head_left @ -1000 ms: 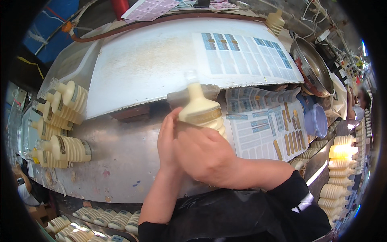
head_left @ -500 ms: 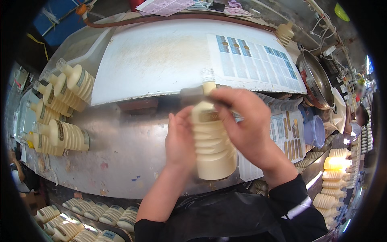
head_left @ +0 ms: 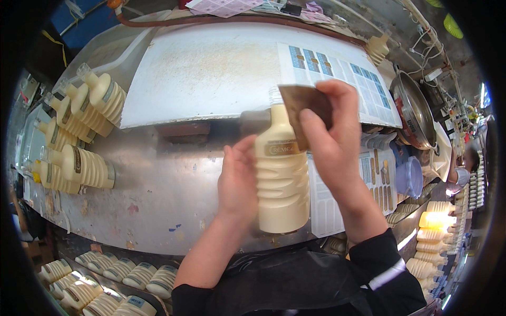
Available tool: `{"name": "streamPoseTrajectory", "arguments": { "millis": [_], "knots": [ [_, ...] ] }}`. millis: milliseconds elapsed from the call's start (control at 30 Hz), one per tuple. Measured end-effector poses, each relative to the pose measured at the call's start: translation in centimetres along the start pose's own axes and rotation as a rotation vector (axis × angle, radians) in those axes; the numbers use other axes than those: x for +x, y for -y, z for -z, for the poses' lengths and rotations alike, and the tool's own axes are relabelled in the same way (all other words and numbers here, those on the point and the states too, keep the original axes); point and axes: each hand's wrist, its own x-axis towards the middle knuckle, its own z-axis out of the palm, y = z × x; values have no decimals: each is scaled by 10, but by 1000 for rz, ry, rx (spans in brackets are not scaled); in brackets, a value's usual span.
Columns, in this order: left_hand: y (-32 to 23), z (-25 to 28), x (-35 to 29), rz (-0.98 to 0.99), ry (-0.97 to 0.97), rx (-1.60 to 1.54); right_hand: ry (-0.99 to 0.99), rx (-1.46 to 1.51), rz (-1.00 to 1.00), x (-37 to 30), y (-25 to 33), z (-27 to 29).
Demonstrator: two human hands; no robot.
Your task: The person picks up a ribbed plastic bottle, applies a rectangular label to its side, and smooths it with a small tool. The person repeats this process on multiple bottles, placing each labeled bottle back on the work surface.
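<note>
A cream ribbed plastic bottle [head_left: 282,192] stands upright in front of me, its neck pointing away. A brown oval label [head_left: 282,148] sits on its shoulder. My left hand [head_left: 237,181] is closed around the bottle's left side, with some fingertips hidden behind it. My right hand [head_left: 337,131] pinches a flat brown scraper [head_left: 303,102] between thumb and fingers. The scraper's lower edge is at the right of the bottle's shoulder, beside the label; whether it touches cannot be told.
Sheets of blue labels [head_left: 337,71] lie on a white board [head_left: 211,63]. More label sheets [head_left: 324,210] are right of the bottle. Several labelled bottles [head_left: 87,168] stand at the left; others fill racks below. A purple bucket [head_left: 409,175] and a metal pan [head_left: 414,110] are at the right.
The scraper has come up and right from across the bottle's neck and shoulder, and the label shows more fully. My left hand stays at the bottle's side.
</note>
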Motion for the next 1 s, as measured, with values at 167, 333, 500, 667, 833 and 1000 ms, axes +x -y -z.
{"name": "streamPoseTrajectory", "arguments": {
  "millis": [167,333,500,667,833,1000],
  "knots": [
    [0,0,-1,8,-16,104,249,-332,37,-9,5,-31],
    [-3,-9,-7,-71,40,205,208,-332,-86,-17,-9,-8],
    [-2,-19,-4,-78,21,629,131,-277,-50,-26,-26,13],
    [6,-14,6,-130,21,846,81,-211,13,-29,-56,23],
    [9,-5,9,-133,36,751,68,-124,-63,-27,-75,38],
    [14,4,14,-99,-35,701,-45,194,-134,-16,-59,37]
  ]
}}
